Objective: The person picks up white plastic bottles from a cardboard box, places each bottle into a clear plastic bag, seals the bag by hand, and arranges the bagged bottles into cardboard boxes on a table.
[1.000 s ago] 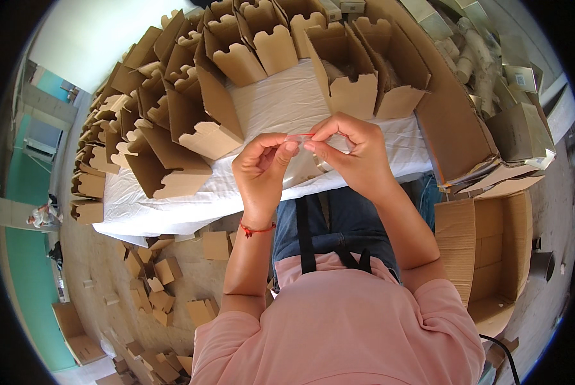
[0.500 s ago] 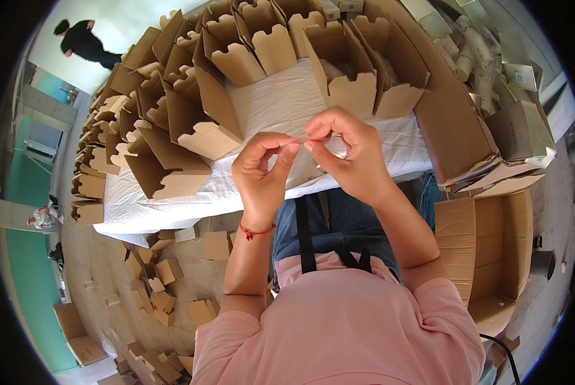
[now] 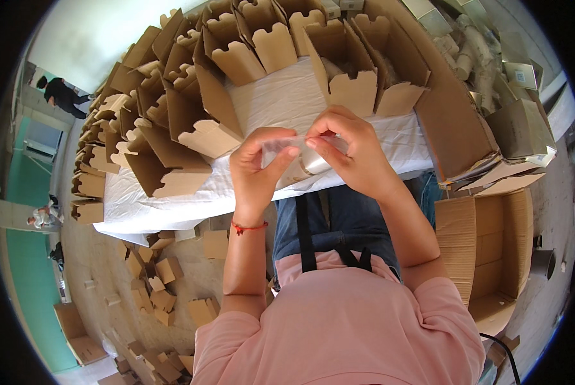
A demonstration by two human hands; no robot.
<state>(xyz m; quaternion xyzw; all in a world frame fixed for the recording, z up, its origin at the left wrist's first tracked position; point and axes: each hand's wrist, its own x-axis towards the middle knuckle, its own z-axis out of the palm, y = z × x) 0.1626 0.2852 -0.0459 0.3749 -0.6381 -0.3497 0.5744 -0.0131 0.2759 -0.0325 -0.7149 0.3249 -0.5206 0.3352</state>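
A clear plastic bag [image 3: 310, 162] hangs between my two hands over the near edge of the white-covered table. My left hand [image 3: 256, 172] pinches its upper edge between thumb and fingers. Close beside it, my right hand [image 3: 350, 149] grips the same edge, fingertips nearly meeting the left ones. A pale, whitish shape shows in or behind the film; I cannot tell which. Just beyond my right hand stands an open brown cardboard box [image 3: 351, 95] with a notched front flap. Another open box [image 3: 172, 176] is to the left of my left hand.
Rows of open boxes [image 3: 233, 63] fill the table's left and far sides. A large carton [image 3: 451, 144] holding flattened packaging and rolls borders the right. A deep empty carton [image 3: 489, 240] stands below it. Small boxes [image 3: 169, 269] litter the floor. A person [image 3: 59, 95] is far left.
The plastic bag now shows spread out between my hands, where before only a thin strip was visible at my fingertips. The distant person has moved left and farther down the picture.
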